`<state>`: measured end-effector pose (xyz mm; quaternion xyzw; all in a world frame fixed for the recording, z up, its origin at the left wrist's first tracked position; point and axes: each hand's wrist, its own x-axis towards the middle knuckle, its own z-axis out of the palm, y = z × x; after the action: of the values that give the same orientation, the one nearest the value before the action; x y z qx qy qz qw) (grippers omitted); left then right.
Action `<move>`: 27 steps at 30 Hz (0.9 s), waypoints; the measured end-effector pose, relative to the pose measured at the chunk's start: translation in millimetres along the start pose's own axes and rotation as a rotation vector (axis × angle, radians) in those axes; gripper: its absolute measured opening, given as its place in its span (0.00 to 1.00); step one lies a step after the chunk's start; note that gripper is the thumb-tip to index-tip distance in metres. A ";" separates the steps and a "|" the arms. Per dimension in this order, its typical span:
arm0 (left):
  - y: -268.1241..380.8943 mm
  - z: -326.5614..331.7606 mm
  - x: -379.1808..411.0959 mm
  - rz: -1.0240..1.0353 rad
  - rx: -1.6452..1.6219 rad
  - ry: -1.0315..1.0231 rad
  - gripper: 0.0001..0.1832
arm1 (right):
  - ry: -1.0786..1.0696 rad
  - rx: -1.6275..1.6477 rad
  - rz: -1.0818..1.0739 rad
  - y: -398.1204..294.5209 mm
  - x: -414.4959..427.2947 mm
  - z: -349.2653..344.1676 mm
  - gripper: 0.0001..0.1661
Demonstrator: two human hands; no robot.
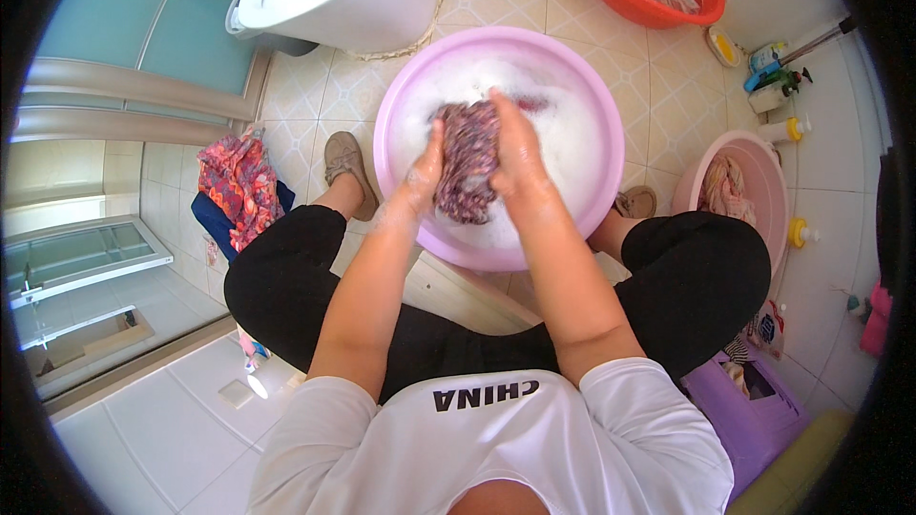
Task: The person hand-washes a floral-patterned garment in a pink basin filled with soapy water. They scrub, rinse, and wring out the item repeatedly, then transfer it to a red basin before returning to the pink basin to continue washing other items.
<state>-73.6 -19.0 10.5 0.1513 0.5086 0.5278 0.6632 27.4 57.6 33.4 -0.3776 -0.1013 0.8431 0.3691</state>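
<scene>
Between my two hands is a bunched, wet patterned cloth point(466, 164) in dark purple and pink. My left hand point(427, 170) presses on one side of it, while my right hand point(517, 146) presses on the other. Both are wet, with suds on the wrists. Below them, a round pink-lilac plastic basin point(608, 157) holds water covered in white foam point(565, 164). A dark red bit of fabric point(531, 101) shows through the foam beyond my right hand. How far the cloth reaches under the foam is hidden.
A wooden board point(458, 290) lies between my legs. Red-patterned clothing point(243, 186) is piled at left. A toilet point(401, 0) stands ahead. A red basin point(644, 18) and a pink bucket point(773, 186) hold laundry. Several bottles point(776, 93) line the right wall, near a purple container point(758, 436).
</scene>
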 end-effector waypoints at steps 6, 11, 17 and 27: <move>-40.4 -39.6 10.2 -0.082 0.694 -0.251 0.36 | 0.190 -0.124 -0.263 -41.3 29.4 -53.3 0.15; -33.4 -31.3 26.2 0.139 1.134 0.248 0.33 | 0.425 -1.216 -0.271 -18.7 55.2 -116.2 0.14; -115.1 -50.6 37.6 0.325 1.791 0.212 0.31 | 0.125 -1.853 -0.580 58.6 56.9 -166.6 0.23; -131.9 -49.6 61.3 0.020 1.870 0.109 0.21 | -0.145 -2.024 0.270 95.8 114.7 -283.1 0.33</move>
<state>-47.5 -35.7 -140.1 0.6027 0.7555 -0.0836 0.2428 125.8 39.4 -270.6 -0.4686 -0.7443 0.4176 -0.2280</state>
